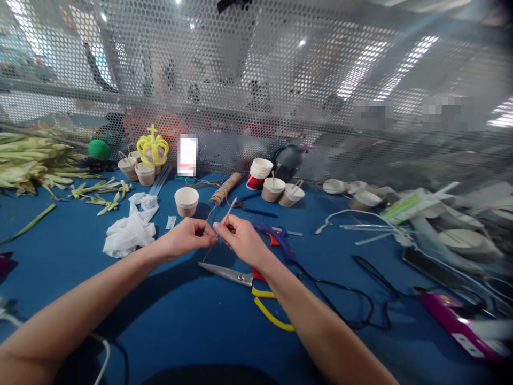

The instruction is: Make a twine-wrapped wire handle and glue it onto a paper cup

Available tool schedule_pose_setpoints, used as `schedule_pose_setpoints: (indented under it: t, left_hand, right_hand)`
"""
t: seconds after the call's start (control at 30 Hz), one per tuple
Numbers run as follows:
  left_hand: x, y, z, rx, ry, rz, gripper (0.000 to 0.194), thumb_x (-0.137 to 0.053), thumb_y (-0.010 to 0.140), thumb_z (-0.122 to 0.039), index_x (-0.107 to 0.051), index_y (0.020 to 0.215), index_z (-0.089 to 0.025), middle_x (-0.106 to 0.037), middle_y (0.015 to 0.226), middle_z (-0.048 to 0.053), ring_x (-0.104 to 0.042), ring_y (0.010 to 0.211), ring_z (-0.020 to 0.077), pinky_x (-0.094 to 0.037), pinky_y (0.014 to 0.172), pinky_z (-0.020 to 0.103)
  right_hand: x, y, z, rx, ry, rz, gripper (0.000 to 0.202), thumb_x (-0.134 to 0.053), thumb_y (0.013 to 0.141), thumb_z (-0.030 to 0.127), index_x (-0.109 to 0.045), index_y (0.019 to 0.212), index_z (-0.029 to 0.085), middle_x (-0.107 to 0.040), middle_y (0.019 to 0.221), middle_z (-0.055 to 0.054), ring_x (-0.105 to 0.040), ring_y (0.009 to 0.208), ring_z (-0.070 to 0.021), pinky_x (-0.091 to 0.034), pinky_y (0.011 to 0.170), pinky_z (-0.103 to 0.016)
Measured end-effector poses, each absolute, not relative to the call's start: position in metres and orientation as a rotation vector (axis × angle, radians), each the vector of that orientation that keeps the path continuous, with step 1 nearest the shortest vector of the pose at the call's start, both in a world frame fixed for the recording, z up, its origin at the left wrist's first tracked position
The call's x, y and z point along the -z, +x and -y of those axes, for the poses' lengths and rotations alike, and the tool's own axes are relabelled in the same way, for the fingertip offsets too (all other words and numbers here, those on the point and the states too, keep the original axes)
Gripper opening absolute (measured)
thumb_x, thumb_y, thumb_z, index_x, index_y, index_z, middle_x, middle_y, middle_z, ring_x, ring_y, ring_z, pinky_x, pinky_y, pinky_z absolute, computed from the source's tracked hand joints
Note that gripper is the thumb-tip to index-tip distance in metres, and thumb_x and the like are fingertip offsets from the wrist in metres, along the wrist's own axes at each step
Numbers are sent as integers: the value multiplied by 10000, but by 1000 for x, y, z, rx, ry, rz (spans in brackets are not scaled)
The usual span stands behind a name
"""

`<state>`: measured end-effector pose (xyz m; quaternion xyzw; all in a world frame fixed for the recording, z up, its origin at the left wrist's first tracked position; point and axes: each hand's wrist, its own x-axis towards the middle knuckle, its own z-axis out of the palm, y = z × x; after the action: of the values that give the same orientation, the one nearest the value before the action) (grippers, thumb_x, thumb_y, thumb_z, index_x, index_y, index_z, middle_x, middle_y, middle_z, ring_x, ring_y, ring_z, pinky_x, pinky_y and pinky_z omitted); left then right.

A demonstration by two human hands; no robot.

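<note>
Nothing I can read here.
From the worker's place, the bright screen (187, 155) at eleven o'clock is pixelated; the red cup (254, 182) at twelve and green packet (405, 206) past one show only blurred markings.

The one camera sits on the person's head and faces forward and down — a wide view across a flat, deep-blue bench (172, 315). It looks out over the bare left forearm (92, 289) and bare right forearm (320, 321), with the bare left hand (188, 235) and bare right hand (242, 235) near mid-view, fairly close. Farther off — filling the top — stands a grey, perforated metal screen (240, 59).
</note>
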<state>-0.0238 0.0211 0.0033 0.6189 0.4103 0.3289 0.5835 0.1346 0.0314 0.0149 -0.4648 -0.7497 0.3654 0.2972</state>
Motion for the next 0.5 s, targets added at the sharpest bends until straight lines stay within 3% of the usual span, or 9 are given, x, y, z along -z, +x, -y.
schedule_pose_setpoints:
  t: [0.2, 0.37, 0.5]
  left_hand:
    - [-5, -24, -20, -757, 1440, -970, 118, -560, 674, -199, -502, 608, -121, -417, 524, -64, -295, 466, 37, -187, 442, 196]
    - [-7, -26, -20, -716, 1384, -953, 189, -578, 686, -283, -498, 626, -123, -366, 494, -76, -235, 427, 31, -138, 412, 207]
    - [-6, -26, -21, -721, 1424, -959, 196, -570, 695, -298, -501, 632, -127, -384, 498, -71, -255, 430, 33, -157, 413, 199]
  right_hand:
    - [-14, 133, -31, -993, -1232, 1942, 284, -492, 770, 400, -451, 609, 170, -456, 495, 35, -395, 455, -84, -315, 435, -217]
    - [-14, 134, -32, -1307, -1015, 1863, 228, -522, 755, 389, -493, 742, 164, -529, 636, 11, -468, 523, -88, -407, 489, -224]
    - [-11, 136, -34, -1305, -1057, 1843, 246, -538, 740, 400, -481, 711, 163, -486, 569, 31, -454, 494, -83, -395, 472, -219]
